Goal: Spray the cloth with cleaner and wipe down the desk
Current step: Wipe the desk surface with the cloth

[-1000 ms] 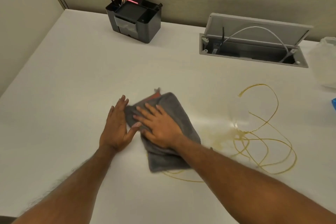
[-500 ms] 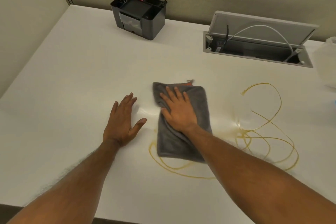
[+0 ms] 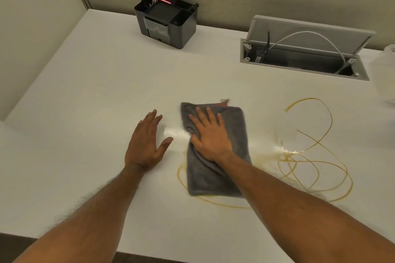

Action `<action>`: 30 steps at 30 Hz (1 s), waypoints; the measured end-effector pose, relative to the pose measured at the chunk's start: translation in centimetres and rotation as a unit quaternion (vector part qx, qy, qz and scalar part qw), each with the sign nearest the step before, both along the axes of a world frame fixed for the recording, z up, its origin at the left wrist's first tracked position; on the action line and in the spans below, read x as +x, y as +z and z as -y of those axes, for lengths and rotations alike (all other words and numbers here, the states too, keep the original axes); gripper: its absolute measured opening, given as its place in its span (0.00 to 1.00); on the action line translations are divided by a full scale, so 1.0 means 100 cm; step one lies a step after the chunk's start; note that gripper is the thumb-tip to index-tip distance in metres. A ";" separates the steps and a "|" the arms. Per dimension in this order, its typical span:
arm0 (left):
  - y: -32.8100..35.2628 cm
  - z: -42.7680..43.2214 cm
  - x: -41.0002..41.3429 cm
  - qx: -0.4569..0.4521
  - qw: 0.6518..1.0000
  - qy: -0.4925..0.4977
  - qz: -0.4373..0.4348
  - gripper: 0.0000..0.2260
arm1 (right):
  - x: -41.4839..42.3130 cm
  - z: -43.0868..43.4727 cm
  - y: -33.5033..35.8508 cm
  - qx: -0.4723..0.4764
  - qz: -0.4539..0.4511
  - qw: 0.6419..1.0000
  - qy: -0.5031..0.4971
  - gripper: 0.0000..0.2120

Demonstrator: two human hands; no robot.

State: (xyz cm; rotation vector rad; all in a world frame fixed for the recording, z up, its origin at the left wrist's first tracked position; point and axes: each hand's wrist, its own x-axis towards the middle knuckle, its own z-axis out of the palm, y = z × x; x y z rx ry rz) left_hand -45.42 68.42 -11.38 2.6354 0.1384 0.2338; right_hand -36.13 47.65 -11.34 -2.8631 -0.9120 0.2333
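Since a second ago: right hand (image 3: 210, 136) and folded grey microfibre cloth (image 3: 205, 179) slid rightward, now apart from left hand (image 3: 147, 143); yellow loop at cloth's near edge uncovered. Left hand flat on white desk (image 3: 85, 102), fingers straight, holding nothing. Right hand flat on cloth, fingers spread, pressing it down at desk centre. Thin yellow looping streaks (image 3: 286, 156) right of cloth, some running under it. Far: black plastic pen organiser (image 3: 171, 30), open grey cable hatch (image 3: 310, 28) by wall
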 end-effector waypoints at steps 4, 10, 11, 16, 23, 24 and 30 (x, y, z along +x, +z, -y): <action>-0.001 0.000 -0.010 -0.039 0.997 0.054 0.023 0.37 | -0.039 -0.007 -0.003 0.038 -0.009 0.987 0.153 0.27; -0.003 0.000 -0.023 -0.005 1.000 -0.015 0.005 0.34 | -0.053 0.091 -0.005 0.090 -0.024 0.988 0.124 0.28; -0.004 0.001 -0.025 0.011 1.000 -0.024 -0.002 0.34 | -0.046 0.095 -0.003 0.081 -0.023 0.993 0.088 0.28; -0.005 0.001 -0.025 0.035 0.999 -0.032 -0.024 0.33 | -0.025 0.035 0.002 0.001 -0.010 1.000 -0.003 0.33; -0.001 -0.001 -0.029 -0.027 0.998 -0.042 -0.023 0.34 | -0.087 0.015 -0.008 0.031 0.002 0.989 0.145 0.30; 0.000 -0.001 -0.032 -0.027 0.999 -0.038 -0.027 0.34 | -0.087 0.032 -0.009 0.037 0.001 0.987 0.158 0.29; -0.003 0.006 -0.045 0.031 0.999 -0.006 -0.030 0.28 | -0.046 0.076 -0.003 -0.017 -0.005 0.999 0.041 0.33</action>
